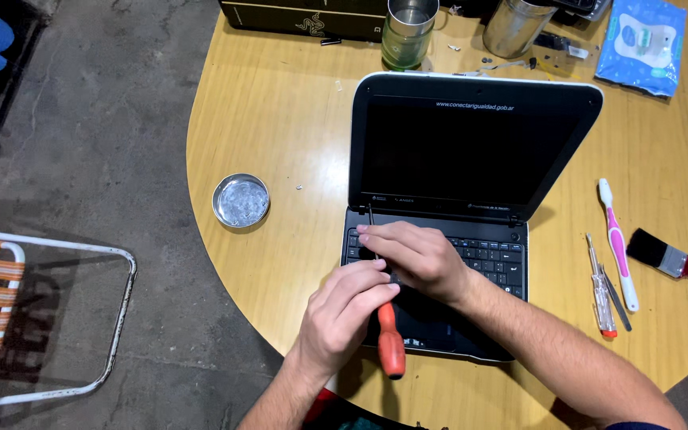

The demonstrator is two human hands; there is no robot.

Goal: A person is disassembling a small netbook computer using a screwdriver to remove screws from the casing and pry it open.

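Observation:
A small black netbook (pixel 471 143) with a white-edged lid stands open on a round wooden table (pixel 280 111), its screen dark. My left hand (pixel 342 314) grips the top of an orange-handled screwdriver (pixel 391 344). The thin shaft runs up under my hands, and its tip (pixel 369 210) shows at the left hinge. My right hand (pixel 416 256) reaches across the keyboard (pixel 494 259) from the right. Its fingers close over the shaft at the keyboard's upper left corner.
A round metal dish (pixel 240 201) with small bits lies left of the netbook. A pink-and-white toothbrush (pixel 618 243), a clear tester screwdriver (pixel 601 296) and a paintbrush (pixel 673 259) lie to the right. Two metal cups (pixel 408 30), a black box (pixel 304 16) and a blue packet (pixel 641 44) stand at the back. A folding chair (pixel 9 318) is on the floor.

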